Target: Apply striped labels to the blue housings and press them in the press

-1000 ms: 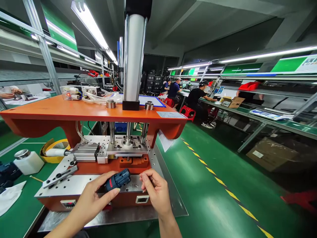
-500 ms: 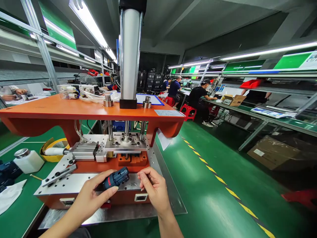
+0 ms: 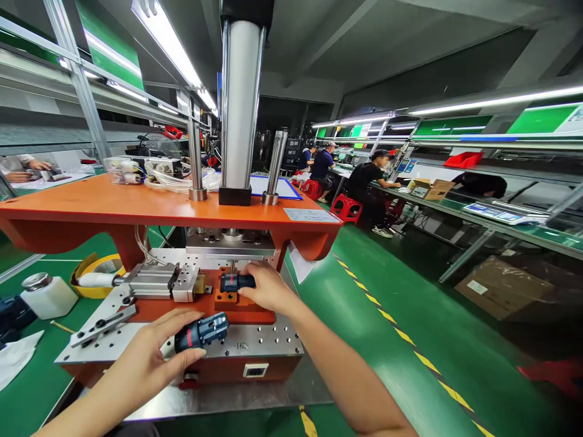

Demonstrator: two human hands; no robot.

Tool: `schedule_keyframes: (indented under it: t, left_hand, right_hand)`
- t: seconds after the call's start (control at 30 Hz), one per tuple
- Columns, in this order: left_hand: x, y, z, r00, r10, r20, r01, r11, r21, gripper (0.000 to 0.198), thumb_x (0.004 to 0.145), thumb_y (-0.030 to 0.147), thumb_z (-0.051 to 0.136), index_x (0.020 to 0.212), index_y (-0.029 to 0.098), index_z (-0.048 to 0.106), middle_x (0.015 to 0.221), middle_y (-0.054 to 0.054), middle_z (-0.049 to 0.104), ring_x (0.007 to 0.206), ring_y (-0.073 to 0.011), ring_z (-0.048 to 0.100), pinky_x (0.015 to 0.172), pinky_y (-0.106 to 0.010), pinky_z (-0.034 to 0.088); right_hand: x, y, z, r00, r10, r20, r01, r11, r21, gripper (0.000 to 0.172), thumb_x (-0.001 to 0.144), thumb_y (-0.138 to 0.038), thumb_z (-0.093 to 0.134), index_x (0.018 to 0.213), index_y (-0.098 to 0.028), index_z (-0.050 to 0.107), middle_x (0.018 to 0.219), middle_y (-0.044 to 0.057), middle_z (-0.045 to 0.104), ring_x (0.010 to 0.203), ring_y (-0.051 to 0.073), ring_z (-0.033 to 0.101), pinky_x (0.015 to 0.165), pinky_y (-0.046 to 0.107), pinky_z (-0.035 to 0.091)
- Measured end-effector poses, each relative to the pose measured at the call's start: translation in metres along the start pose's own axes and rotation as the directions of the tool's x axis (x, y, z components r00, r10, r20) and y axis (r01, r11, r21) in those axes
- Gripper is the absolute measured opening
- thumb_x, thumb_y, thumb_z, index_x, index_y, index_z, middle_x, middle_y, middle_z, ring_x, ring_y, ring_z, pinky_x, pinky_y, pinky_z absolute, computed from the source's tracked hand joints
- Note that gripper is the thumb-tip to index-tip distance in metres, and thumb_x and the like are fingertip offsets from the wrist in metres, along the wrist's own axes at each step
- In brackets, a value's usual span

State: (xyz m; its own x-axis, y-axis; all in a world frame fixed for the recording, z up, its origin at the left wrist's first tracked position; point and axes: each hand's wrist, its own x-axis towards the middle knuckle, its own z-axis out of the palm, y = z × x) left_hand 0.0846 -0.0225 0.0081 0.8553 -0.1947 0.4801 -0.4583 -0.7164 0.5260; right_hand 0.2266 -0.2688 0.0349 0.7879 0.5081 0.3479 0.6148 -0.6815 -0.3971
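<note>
Currently, block housing [image 3: 230, 283]: a dark blue piece with a red mark, lying crosswise in the orange block [image 3: 226, 298], just left of the right grip; whether it is fully seated cannot be told.
Right hand [image 3: 262, 285]: thumb and fingers closed about the right end of that housing, not let go.
Left hand [image 3: 159, 346]: thumb and fingers clasping a second housing [image 3: 204, 332], nearer the wearer than the right grip and to its left, above the base plate [image 3: 273, 343] and clear of the block.
Done, as judged: one housing is in the block, the other is outside it in the left grip.
Unfinished, as judged: the right hand's work at the block looks incomplete, since it has not released the piece; whether either housing has been pressed does not show.
Press plate [image 3: 230, 241]: raised, above and beyond the right grip, with a thin rod [image 3: 232, 265] hanging over the block housing; contact there cannot be told.
Side cylinder [image 3: 150, 281]: left of the right grip and beyond the left one, its yellowish end piece [image 3: 200, 284] apart from the orange block.
Bench edge: well left of the left grip stand a white bottle [image 3: 49, 297] and a yellow roll [image 3: 98, 266], with a white cloth [image 3: 20, 358] nearer the wearer.
</note>
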Motion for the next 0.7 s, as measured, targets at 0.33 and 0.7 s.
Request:
schedule_keyframes:
  t: [0.33, 0.7]
  left_hand:
    - [0.11, 0.006, 0.021, 0.967, -0.03, 0.254, 0.0, 0.993, 0.12, 0.039, 0.089, 0.027, 0.055, 0.126, 0.019, 0.066, 0.112, -0.009, 0.076, 0.101, -0.0299, 0.072, 0.088, -0.039, 0.055]
    - [0.103, 0.009, 0.054, 0.946, 0.114, 0.303, -0.21, 0.928, 0.308, 0.075, 0.094, 0.065, 0.046, 0.149, 0.014, 0.045, 0.155, -0.014, 0.043, 0.148, -0.0345, 0.032, 0.124, -0.054, 0.018]
  right_hand:
    - [-0.136, 0.003, 0.006, 0.683, 0.255, -0.684, 0.002, 0.936, 0.352, 0.035, 0.096, -0.032, 0.062, 0.129, -0.022, 0.061, 0.128, 0.011, 0.062, 0.117, 0.028, 0.06, 0.104, 0.044, 0.049]
    - [-0.172, 0.033, 0.037, 0.616, 0.588, -0.524, -0.107, 0.721, 0.684, 0.054, 0.09, -0.047, 0.069, 0.133, -0.017, 0.058, 0.133, 0.015, 0.061, 0.122, 0.031, 0.058, 0.108, 0.047, 0.046]
